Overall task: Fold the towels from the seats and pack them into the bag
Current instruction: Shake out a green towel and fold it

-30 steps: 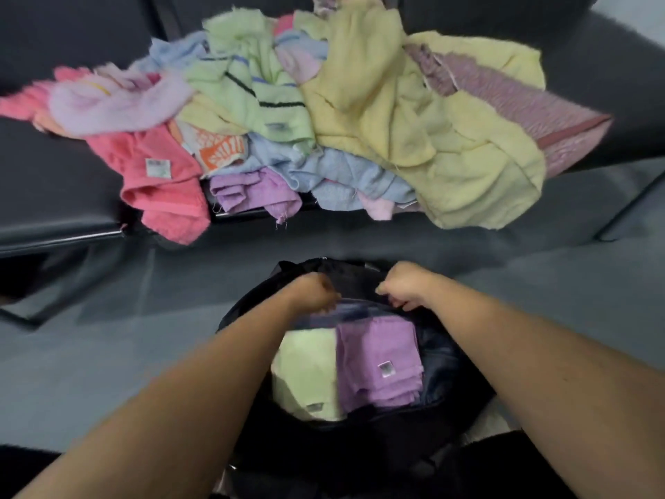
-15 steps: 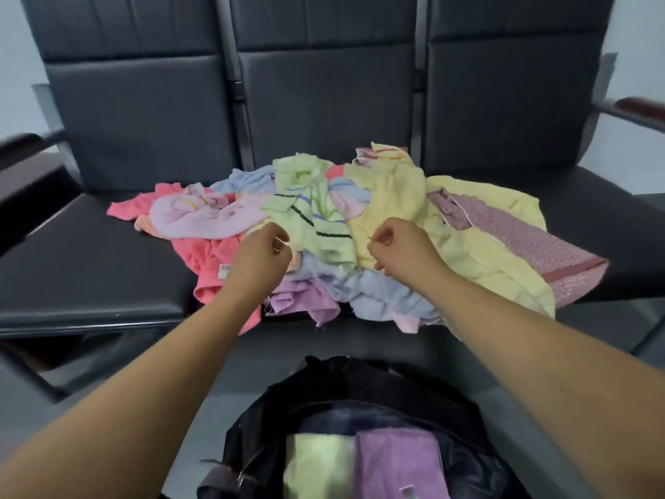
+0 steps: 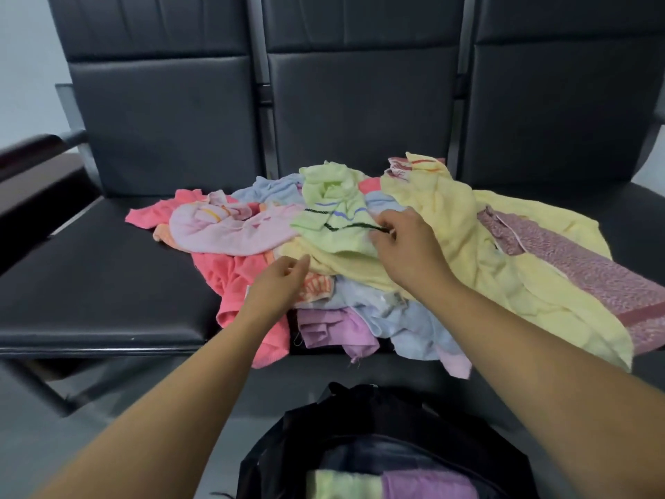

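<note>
At the far left of the frame the black seat [image 3: 90,275] lies bare up to the edge of the towel pile, where a coral pink towel [image 3: 244,304] hangs over the front lip. A pale lilac towel [image 3: 230,228] is bunched on top of it.

Just right of those, my left hand [image 3: 284,279] hovers low over the pile with loosely curled fingers. Its index fingertip is at the edge of the yellow cloth, and I see nothing held in it.

At the centre, a green striped towel [image 3: 334,217] sits on top of the heap. Below it, at the bottom of the frame, the black bag [image 3: 360,419] stands open on the floor. A folded green towel [image 3: 342,484] and a folded purple towel [image 3: 428,484] lie side by side inside.

My right hand [image 3: 406,246] has its fingers curled down and pinches the green striped towel at its right edge, by the black stripe. Further right, a big yellow towel [image 3: 453,225] sprawls across the seat, and a maroon patterned towel [image 3: 575,268] lies over its right side.
</note>
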`<move>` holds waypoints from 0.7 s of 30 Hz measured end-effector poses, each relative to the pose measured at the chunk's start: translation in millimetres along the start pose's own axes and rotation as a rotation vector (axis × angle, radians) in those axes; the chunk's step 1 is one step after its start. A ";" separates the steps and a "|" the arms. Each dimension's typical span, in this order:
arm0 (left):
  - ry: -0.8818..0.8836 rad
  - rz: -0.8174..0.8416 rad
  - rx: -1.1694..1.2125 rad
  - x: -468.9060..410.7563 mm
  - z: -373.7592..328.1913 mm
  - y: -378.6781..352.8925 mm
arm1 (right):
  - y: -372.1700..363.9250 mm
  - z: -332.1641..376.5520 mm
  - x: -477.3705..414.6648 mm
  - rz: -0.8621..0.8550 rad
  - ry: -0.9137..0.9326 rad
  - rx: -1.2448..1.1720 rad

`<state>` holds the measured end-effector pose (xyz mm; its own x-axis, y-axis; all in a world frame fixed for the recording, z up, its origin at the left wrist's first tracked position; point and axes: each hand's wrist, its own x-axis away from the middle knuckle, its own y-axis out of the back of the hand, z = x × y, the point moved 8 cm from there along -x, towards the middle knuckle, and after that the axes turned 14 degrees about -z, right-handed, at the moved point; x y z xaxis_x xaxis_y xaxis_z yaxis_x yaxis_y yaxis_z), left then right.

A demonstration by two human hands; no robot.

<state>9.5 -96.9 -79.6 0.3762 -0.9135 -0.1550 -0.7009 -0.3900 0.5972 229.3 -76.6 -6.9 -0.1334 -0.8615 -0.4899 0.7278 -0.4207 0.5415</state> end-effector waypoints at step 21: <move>0.140 0.101 0.904 55.7 -102.1 88.1 | 124.0 74.0 49.9 0.039 -0.455 -0.768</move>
<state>30.5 -170.3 44.8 0.3160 -0.9488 -0.0037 -0.9191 -0.3051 -0.2492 263.2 -192.8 86.3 -0.2340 -0.9694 -0.0740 0.9655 -0.2228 -0.1348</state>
